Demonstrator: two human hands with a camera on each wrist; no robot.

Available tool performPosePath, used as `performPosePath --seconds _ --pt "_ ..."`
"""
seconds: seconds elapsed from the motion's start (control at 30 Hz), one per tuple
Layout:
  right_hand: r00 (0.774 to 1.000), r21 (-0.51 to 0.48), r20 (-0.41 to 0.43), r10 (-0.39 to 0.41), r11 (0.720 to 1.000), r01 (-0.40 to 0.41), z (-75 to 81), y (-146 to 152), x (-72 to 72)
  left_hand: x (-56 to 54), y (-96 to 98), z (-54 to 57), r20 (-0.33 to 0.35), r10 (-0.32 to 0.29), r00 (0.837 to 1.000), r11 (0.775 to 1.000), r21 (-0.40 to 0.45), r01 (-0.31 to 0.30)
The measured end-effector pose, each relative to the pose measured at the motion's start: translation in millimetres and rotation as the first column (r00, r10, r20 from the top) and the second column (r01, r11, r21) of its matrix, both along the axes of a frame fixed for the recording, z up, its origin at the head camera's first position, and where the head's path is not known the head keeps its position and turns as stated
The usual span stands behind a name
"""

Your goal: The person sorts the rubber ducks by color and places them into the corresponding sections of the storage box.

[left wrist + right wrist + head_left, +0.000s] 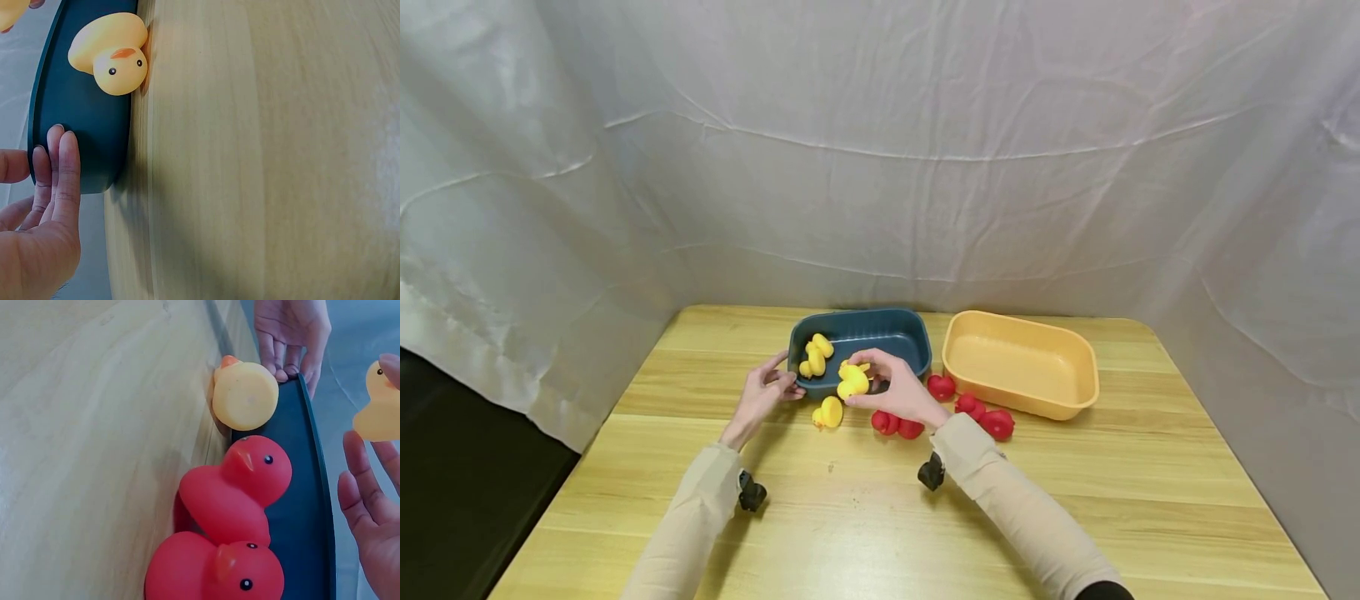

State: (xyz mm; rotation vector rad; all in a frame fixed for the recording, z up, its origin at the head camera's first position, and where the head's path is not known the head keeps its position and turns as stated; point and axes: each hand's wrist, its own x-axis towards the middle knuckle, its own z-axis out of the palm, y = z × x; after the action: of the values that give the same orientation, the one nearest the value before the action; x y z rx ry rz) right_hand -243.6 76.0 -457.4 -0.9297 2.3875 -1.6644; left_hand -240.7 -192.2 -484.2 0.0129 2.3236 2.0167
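My left hand (762, 398) holds the left front corner of a dark blue bin (880, 329). Several of its fingers lie along the bin's outer wall in the left wrist view. Over the bin's front rim, my right hand (895, 387) grips a yellow rubber duck (853, 380) between thumb and fingers; the right wrist view catches this held duck at its right edge. Two yellow ducks (814, 358) lie inside the bin at its left end. Another yellow duck (119, 53) lies tipped on its side on the table, against the bin's front wall.
Red rubber ducks (231, 487) sit on the table in front of the blue bin. More red ducks (997, 425) stand near a yellow-orange bin (1022, 358) to the right. A pale curtain (910, 167) hangs behind the wooden table (850, 517).
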Motion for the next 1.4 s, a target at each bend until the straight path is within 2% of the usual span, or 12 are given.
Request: performPosePath --seconds 0.17,0.4,0.63,0.9,1.2,1.4 --pt "0.997 -0.05 0.048 -0.052 0.997 0.054 1.2 4.5 -6.0 0.9 0.6 -0.1 -0.002 0.001 1.0 1.0 0.005 -0.001" --pt "0.99 -0.047 0.052 -0.127 0.99 0.13 4.7 12.3 -18.3 3.1 0.1 -0.1 -0.068 -0.027 0.997 0.997 0.065 0.031" --pt "0.974 -0.043 0.054 -0.218 0.974 0.221 6.1 21.1 -34.4 1.4 0.5 1.3 0.003 -0.003 1.0 1.0 -0.008 0.003" --pt "0.941 -0.004 0.089 -0.326 0.945 0.327 4.5 29.4 -48.6 1.8 1.2 3.3 0.009 -0.002 1.0 1.0 -0.012 0.003" --pt "0.921 0.082 0.072 -0.382 0.923 0.376 5.9 27.9 -56.5 -0.7 0.1 0.5 0.007 -0.006 1.0 1.0 -0.014 0.007" --pt "0.918 0.116 0.039 -0.394 0.914 0.388 6.8 26.2 -63.1 -0.7 -0.1 0.1 0.008 -0.004 1.0 1.0 -0.016 0.004"
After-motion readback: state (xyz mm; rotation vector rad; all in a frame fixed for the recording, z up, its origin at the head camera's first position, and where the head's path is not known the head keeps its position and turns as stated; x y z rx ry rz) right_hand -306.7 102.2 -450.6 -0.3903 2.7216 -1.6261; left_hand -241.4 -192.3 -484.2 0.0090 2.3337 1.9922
